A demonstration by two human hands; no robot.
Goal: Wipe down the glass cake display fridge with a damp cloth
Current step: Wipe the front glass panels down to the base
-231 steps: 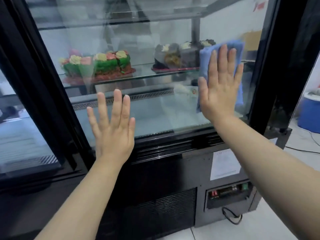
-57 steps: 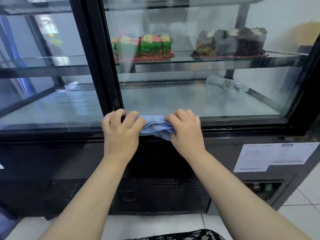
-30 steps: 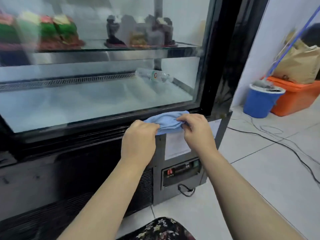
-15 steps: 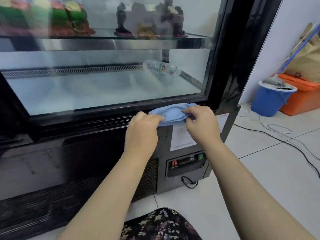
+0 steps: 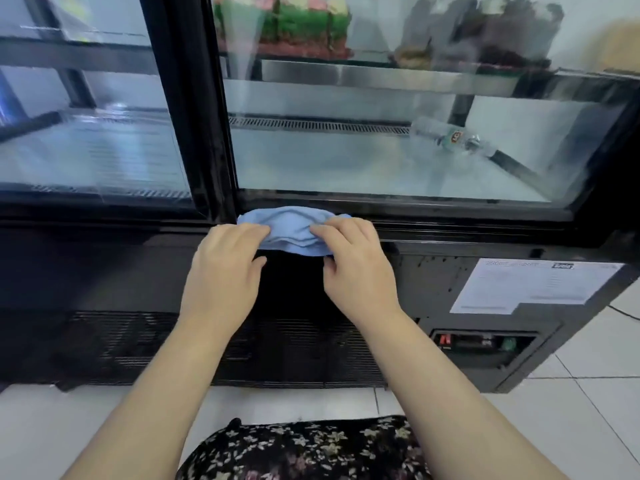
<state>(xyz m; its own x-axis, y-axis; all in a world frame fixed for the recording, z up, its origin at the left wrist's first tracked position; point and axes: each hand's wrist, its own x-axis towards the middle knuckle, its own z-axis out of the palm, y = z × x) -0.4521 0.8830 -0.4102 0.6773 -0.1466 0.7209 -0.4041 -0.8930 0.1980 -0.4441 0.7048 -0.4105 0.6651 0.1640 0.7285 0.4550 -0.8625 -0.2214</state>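
Cloth: a blue cloth [image 5: 294, 232] is bunched into a long roll and pressed against the black ledge [image 5: 450, 225] of the fridge [image 5: 104, 268]. It sits just below the right-hand glass pane [image 5: 363, 161], beside the upright post [image 5: 194, 116].
Left hand: the left hand [image 5: 225, 268] grasps the left end of the cloth, with its fingers curled over the top.
Right hand: the right hand [image 5: 353, 268] grasps the right end, fingers on top and thumb underneath.
Inside the fridge: a green cake [image 5: 301, 27] and a dark cake [image 5: 485, 36] sit on the upper shelf. A bottle [image 5: 450, 138] lies on its side on the lower deck.
Step in hand: this looks like wiping the bottom frame strip under the glass, at its left end.
Next move: probably a slide of the cloth along the ledge toward the right corner. Both hands would need to press evenly so the roll stays in the groove. The front panel with the paper label [image 5: 533, 285] and the vent grille [image 5: 277, 348] may want wiping afterwards.
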